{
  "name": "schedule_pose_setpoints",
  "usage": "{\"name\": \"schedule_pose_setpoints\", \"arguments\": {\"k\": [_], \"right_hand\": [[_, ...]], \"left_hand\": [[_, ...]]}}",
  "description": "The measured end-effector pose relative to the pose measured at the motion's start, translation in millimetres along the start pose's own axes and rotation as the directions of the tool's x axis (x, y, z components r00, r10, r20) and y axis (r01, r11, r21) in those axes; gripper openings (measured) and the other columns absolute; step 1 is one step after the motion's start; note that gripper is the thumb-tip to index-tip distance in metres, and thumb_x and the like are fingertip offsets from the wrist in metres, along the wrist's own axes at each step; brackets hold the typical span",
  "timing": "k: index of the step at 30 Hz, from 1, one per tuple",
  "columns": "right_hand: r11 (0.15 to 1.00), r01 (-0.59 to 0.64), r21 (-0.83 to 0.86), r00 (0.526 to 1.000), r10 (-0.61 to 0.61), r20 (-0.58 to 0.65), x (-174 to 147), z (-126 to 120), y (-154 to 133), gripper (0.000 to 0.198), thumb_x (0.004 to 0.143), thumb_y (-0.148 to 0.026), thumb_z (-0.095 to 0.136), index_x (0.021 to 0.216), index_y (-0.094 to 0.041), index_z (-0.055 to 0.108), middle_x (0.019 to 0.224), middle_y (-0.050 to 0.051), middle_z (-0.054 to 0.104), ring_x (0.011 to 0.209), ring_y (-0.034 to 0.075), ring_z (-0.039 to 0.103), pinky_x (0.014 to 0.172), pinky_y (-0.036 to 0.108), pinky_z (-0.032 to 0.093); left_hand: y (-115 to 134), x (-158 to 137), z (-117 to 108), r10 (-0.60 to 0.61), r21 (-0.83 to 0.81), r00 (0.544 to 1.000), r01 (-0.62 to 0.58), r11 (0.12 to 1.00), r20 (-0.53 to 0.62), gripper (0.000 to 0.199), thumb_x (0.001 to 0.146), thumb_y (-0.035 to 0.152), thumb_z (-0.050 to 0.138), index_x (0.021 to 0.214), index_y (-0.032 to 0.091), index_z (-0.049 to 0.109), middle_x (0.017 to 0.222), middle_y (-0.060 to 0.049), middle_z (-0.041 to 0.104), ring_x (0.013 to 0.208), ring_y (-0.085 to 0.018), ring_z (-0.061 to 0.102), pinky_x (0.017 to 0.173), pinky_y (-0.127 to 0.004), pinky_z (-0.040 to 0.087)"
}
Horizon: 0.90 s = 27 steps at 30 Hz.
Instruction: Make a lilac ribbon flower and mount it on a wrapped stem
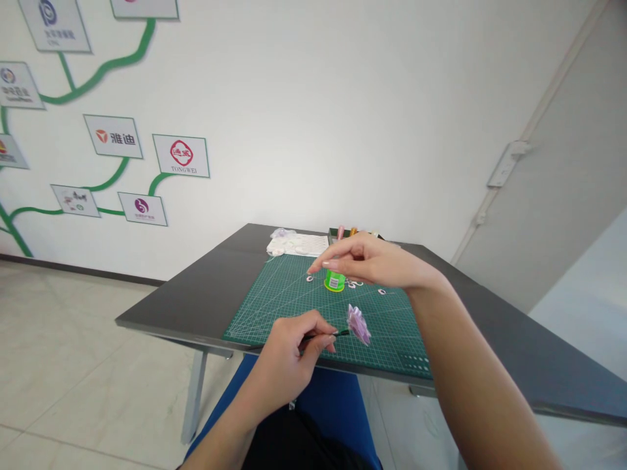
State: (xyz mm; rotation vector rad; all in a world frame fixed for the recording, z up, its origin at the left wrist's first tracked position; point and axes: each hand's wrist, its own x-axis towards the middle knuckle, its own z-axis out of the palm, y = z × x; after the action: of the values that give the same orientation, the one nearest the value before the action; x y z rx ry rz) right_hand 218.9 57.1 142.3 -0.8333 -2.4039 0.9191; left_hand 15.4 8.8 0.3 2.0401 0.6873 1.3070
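In my left hand, the thumb and fingers are closed on the thin dark stem of an artificial flower. Its pale purple, ruffled head points to the right, over the front of the green cutting mat. My right hand reaches across the mat with its fingers stretched out. A small pale loop-shaped piece is just below its index fingertip; I cannot tell whether they touch. Beneath that hand stands a bright green tub with a barcode label, its top hidden.
More small pale pieces lie on the mat right of the tub. At the back are a white patterned sheet with pale material on it, and a dark box with coloured cylinders. The dark table stands near the wall.
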Motion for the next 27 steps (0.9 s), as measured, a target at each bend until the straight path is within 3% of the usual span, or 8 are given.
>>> {"name": "schedule_pose_setpoints", "arguments": {"k": [5, 10, 13, 16, 20, 27], "right_hand": [[0.989, -0.115, 0.095, 0.992, 0.108, 0.07, 11, 3, 56, 0.036, 0.105, -0.039, 0.064, 0.119, -0.011, 0.082, 0.051, -0.013, 0.029, 0.046, 0.008, 0.022, 0.046, 0.024, 0.015], [0.962, -0.217, 0.166, 0.974, 0.201, 0.108, -11, 37, 97, 0.039, 0.099, -0.047, 0.068, 0.106, -0.012, 0.083, 0.051, -0.011, 0.038, 0.046, 0.008, 0.025, 0.046, 0.023, 0.017], [0.953, -0.24, 0.182, 0.967, 0.22, 0.126, -34, 60, 105, 0.045, 0.1, -0.051, 0.065, 0.108, -0.012, 0.084, 0.051, -0.012, 0.031, 0.046, 0.008, 0.023, 0.045, 0.022, 0.018], [0.945, -0.268, 0.19, 0.959, 0.243, 0.145, -58, 75, 101, 0.05, 0.104, -0.054, 0.061, 0.116, -0.011, 0.085, 0.051, -0.012, 0.026, 0.046, 0.008, 0.019, 0.045, 0.024, 0.015], [0.954, -0.248, 0.172, 0.961, 0.218, 0.172, -86, 77, 82, 0.051, 0.105, -0.057, 0.062, 0.115, -0.013, 0.087, 0.056, -0.008, 0.037, 0.049, 0.008, 0.022, 0.045, 0.024, 0.016], [0.994, -0.01, 0.107, 0.978, -0.012, 0.206, -105, 57, 26, 0.047, 0.106, -0.052, 0.066, 0.117, -0.011, 0.087, 0.053, -0.005, 0.045, 0.044, 0.008, 0.033, 0.045, 0.022, 0.024]], "left_hand": [[2, 0, -3, 0.029, 0.021, 0.999, -0.029, 0.999, -0.024, 0.019, 0.102, 0.015, 0.061, 0.086, 0.018, 0.071, 0.072, -0.001, 0.078, 0.06, -0.012, 0.066, 0.055, -0.019, 0.04], [0, -1, -10, 0.056, 0.048, 0.994, -0.051, 0.998, -0.094, 0.018, 0.102, 0.016, 0.061, 0.087, 0.018, 0.071, 0.073, -0.001, 0.077, 0.059, -0.012, 0.065, 0.055, -0.019, 0.041], [-2, 0, -14, 0.048, 0.046, 0.987, -0.041, 0.998, -0.153, 0.015, 0.102, 0.016, 0.062, 0.09, 0.019, 0.071, 0.074, 0.0, 0.077, 0.057, -0.011, 0.065, 0.054, -0.019, 0.043], [-5, 0, -17, 0.023, 0.021, 0.982, -0.02, 1.0, -0.186, 0.009, 0.101, 0.016, 0.062, 0.1, 0.019, 0.07, 0.075, -0.001, 0.079, 0.063, -0.013, 0.072, 0.058, -0.019, 0.048], [-8, 1, -16, 0.075, 0.085, 0.979, -0.06, 0.995, -0.188, 0.012, 0.103, 0.015, 0.062, 0.101, 0.019, 0.073, 0.077, -0.001, 0.08, 0.068, -0.014, 0.075, 0.062, -0.019, 0.051], [-17, 2, -12, 0.239, 0.349, 0.968, -0.197, 0.916, -0.08, 0.019, 0.103, 0.007, 0.06, 0.101, 0.02, 0.075, 0.089, -0.002, 0.083, 0.079, -0.017, 0.079, 0.073, -0.023, 0.054]]}}
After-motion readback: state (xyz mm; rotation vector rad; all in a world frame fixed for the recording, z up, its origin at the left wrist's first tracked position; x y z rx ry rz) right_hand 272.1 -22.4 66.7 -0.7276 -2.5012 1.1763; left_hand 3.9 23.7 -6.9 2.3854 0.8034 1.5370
